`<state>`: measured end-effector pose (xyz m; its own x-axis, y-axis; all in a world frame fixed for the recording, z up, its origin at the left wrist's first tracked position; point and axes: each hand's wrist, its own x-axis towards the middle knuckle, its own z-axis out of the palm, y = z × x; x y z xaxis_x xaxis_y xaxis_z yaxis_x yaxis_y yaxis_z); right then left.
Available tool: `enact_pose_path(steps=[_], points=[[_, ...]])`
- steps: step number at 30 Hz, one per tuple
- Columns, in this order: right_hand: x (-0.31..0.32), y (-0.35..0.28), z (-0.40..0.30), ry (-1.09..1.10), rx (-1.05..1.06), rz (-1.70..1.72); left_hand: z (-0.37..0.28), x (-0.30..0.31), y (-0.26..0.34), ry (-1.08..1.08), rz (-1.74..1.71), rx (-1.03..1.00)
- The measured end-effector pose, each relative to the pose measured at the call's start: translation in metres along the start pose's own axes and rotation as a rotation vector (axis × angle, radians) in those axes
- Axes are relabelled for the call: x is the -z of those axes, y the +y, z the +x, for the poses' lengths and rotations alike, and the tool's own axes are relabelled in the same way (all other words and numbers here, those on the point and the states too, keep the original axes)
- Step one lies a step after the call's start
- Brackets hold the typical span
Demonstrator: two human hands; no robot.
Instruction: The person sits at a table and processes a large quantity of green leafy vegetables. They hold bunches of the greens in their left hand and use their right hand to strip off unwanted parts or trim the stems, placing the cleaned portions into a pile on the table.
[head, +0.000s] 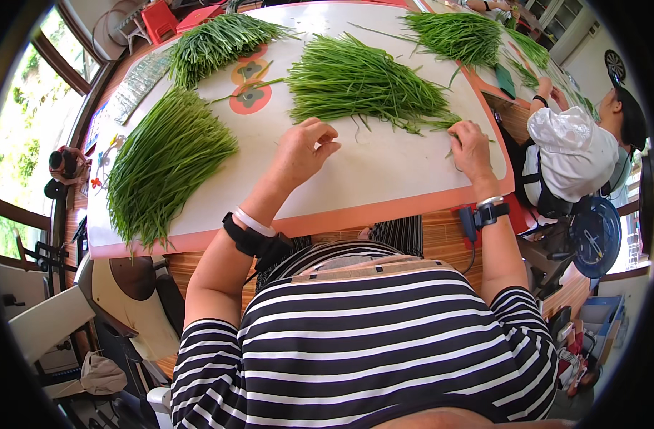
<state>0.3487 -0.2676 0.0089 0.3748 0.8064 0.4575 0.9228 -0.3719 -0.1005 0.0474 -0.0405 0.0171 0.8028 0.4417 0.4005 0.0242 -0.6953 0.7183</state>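
Note:
A large pile of garlic chives point(359, 80) lies on the pale tabletop in front of me, its narrow end trailing right. At that end my right hand point(470, 147) pinches some thin green chive strands point(449, 122) between thumb and fingers. My left hand point(308, 147) hovers above the bare tabletop, just below the pile, with fingers bent and the thumb slightly apart from them. Nothing shows in it. A second chive pile point(166, 161) spreads over the left part of the table, reaching its front edge.
More chive piles point(220, 45) point(455, 35) lie farther back. A clear plastic sheet point(139, 83) rests at the left. To the right, a person in a white top point(568, 150) handles greens near a green object point(504, 81). Red stools point(159, 21) stand behind the table.

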Motion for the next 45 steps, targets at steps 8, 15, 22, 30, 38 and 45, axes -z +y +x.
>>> enact_pose_path(steps=[8,15,22,30,38,45], points=[[0.008,-0.050,0.041,0.102,-0.094,0.485,0.019,0.005,-0.025,0.194,-0.263,0.185],[-0.012,-0.117,0.063,-0.006,-0.013,0.689,0.016,0.039,-0.053,0.493,-0.680,0.478],[-0.039,-0.176,0.099,-0.070,0.269,0.497,0.016,0.045,-0.052,0.507,-0.796,0.548],[-0.062,-0.187,0.111,-0.053,0.215,0.335,0.014,0.037,-0.055,0.392,-0.808,0.540],[-0.055,-0.189,0.105,0.043,0.123,0.498,0.014,0.033,-0.045,0.181,-0.669,0.522],[-0.045,-0.210,0.094,0.052,0.313,0.419,0.013,0.025,-0.042,0.149,-0.688,0.352]])
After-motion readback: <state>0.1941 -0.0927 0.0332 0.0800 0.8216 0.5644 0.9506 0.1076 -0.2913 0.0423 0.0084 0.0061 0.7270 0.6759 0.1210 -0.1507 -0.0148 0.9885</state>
